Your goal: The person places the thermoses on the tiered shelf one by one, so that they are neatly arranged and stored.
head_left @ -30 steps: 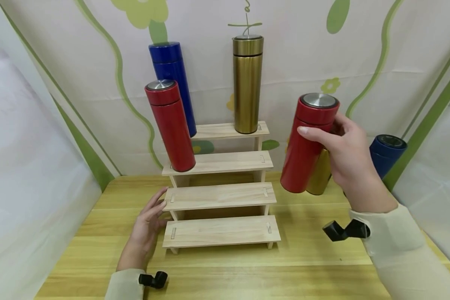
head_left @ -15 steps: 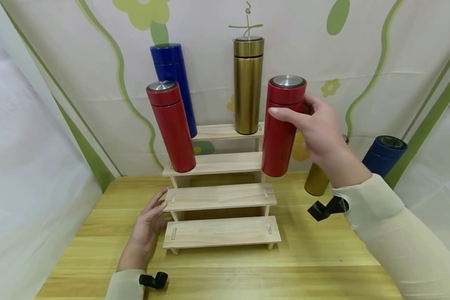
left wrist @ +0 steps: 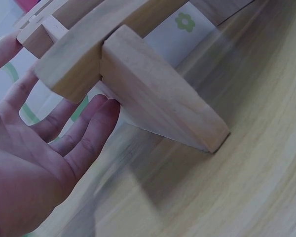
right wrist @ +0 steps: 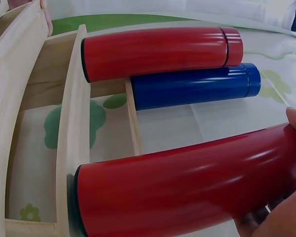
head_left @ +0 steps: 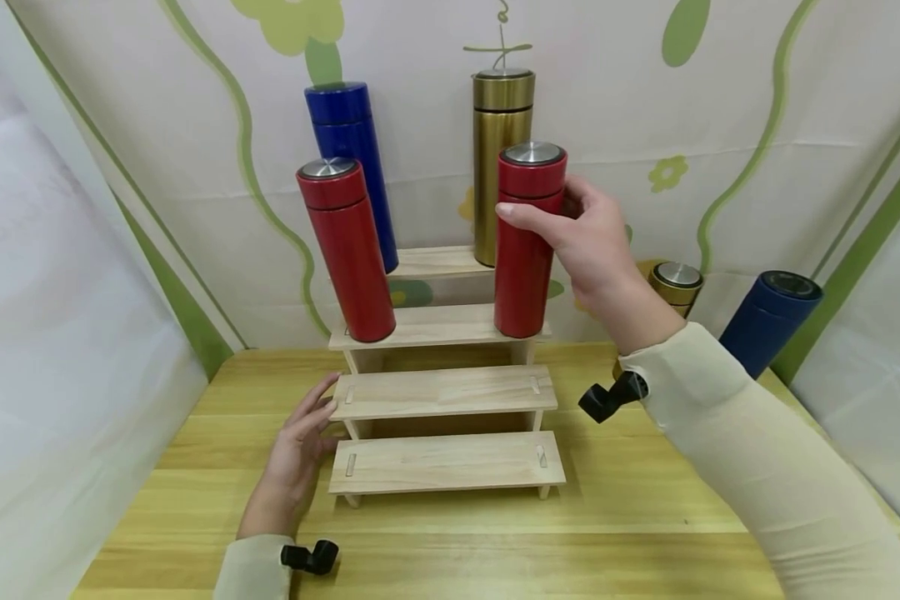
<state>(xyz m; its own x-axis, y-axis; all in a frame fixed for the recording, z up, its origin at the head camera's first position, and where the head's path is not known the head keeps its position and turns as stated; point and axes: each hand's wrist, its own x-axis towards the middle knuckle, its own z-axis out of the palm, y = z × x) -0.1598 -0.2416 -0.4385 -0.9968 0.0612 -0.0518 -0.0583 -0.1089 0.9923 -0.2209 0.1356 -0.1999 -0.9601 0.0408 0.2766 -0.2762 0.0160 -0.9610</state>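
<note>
My right hand [head_left: 596, 246] grips a red thermos [head_left: 523, 271] near its top, thumb across the front. The thermos stands upright, its base right at the third step's right end; in the right wrist view its base [right wrist: 103, 197] overlaps that step's edge. My left hand [head_left: 292, 458] rests at the left edge of the stepped wooden rack [head_left: 446, 462]; in the left wrist view its fingers [left wrist: 101, 121] are loosely extended beside the rack's boards. Another red thermos [head_left: 352, 267] stands on the third step's left end. Behind, on the top step, are a blue thermos [head_left: 367, 167] and a gold thermos [head_left: 491, 183], partly hidden.
Right of the rack, a second gold thermos [head_left: 677, 287] is mostly hidden behind my right forearm. A dark blue thermos [head_left: 768, 321] stands farther right. A patterned cloth backdrop [head_left: 420, 125] rises behind the wooden table [head_left: 450, 554].
My right hand has carried the red thermos left, from beside the rack to the third step's right end, now overlapping the gold thermos. The left hand has stayed put.
</note>
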